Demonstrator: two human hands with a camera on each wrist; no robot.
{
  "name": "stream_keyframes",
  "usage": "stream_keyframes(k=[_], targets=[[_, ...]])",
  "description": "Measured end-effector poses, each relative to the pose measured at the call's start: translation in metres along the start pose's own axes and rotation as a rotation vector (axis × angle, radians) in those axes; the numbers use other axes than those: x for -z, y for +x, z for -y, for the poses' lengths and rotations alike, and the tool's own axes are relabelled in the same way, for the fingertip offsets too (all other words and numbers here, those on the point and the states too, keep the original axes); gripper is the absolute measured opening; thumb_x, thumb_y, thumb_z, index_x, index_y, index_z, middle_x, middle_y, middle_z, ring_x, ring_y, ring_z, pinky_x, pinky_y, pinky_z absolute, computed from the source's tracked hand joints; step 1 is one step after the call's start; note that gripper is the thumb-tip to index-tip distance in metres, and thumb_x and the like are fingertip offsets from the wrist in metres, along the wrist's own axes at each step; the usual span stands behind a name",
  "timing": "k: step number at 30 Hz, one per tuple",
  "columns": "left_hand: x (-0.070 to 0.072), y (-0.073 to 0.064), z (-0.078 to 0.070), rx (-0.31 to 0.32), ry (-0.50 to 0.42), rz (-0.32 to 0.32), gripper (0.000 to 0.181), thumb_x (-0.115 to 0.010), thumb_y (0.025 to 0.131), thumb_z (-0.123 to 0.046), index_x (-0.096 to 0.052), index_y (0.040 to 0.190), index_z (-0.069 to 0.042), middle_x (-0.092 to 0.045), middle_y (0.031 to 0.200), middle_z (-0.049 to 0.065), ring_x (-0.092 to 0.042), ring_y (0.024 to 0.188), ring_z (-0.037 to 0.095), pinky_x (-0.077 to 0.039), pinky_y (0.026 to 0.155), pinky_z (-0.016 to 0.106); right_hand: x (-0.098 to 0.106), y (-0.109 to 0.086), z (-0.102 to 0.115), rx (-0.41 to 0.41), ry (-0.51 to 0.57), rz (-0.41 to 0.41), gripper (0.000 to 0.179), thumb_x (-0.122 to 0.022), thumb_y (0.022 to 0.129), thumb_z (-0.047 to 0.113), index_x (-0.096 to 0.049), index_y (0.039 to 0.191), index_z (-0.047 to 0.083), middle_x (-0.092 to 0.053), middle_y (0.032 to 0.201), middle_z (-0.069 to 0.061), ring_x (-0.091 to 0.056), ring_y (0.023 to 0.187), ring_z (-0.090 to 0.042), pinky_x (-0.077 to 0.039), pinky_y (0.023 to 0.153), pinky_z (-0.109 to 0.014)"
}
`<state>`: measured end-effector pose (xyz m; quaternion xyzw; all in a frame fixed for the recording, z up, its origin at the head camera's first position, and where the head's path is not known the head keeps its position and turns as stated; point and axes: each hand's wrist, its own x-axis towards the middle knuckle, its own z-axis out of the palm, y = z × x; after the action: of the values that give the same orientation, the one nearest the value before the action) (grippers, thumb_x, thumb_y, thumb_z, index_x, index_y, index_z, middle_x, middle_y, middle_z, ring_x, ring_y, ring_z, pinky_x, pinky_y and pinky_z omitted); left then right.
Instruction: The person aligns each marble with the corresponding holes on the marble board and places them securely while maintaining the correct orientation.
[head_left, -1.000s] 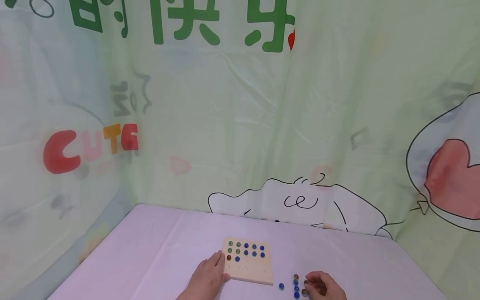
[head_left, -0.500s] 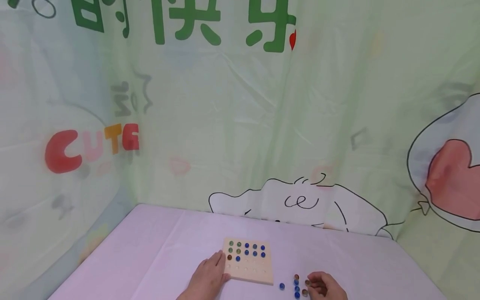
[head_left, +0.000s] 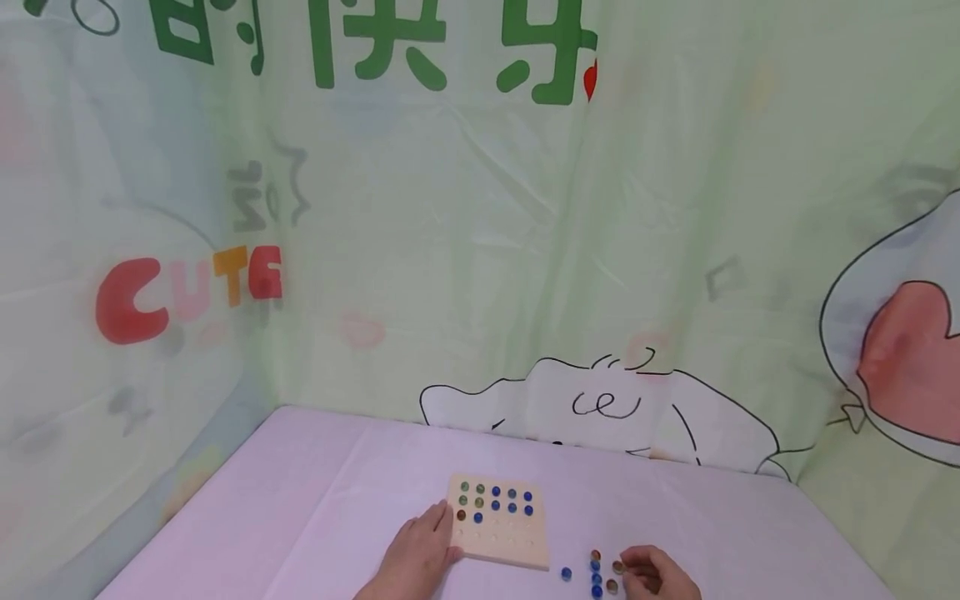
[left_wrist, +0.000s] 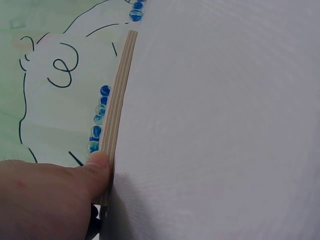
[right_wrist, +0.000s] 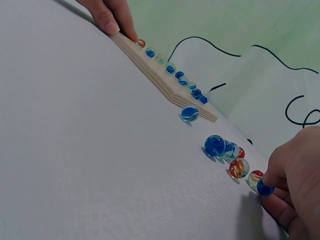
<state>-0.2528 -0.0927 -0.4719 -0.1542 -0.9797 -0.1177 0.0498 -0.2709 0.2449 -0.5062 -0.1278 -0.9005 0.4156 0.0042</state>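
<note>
My left hand [head_left: 415, 552] holds the front left corner of a pale wooden board [head_left: 501, 547], its thumb on the front edge and its fingers along the left side. Green, blue and one brown-red marble sit in the board's back hollows; bare hollows show nearer me. To the right of the board, my right hand [head_left: 662, 575] is low over the table with fingers bent. In the right wrist view a blue marble [right_wrist: 265, 187] is between its thumb and fingers. Just beside the fingertips lies a red-and-white swirled marble [right_wrist: 255, 178], with an orange swirled marble [right_wrist: 239, 168] near it.
A column of marbles [head_left: 596, 579], mostly blue, lies between the board and my right hand. One blue marble [head_left: 566, 574] lies alone closer to the board. A pale cloth covers the table [head_left: 322, 500], and a printed curtain [head_left: 420, 250] hangs behind.
My right hand has drawn slightly to the right, and a brown-red marble its fingers partly covered now shows beside the fingertips. The left hand and board stay in place; the head view shifts a little.
</note>
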Motion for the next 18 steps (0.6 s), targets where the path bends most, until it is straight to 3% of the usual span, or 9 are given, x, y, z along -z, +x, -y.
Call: stream_keyframes(k=[18], targets=[[0.0007,-0.0018,-0.0017,-0.025,0.047,-0.045,0.067,-0.060,0.096,-0.042,-0.045,0.145,0.001,-0.051,0.146,0.016,-0.051,0.133,0.026,-0.050,0.105,0.041,0.0049,-0.0023,0.0044,0.025,0.030,-0.005,0.018,-0.059,0.088,-0.006,-0.062,0.106,-0.002,-0.069,0.095,-0.010,-0.063,0.082,-0.019,-0.056,0.070,-0.033]])
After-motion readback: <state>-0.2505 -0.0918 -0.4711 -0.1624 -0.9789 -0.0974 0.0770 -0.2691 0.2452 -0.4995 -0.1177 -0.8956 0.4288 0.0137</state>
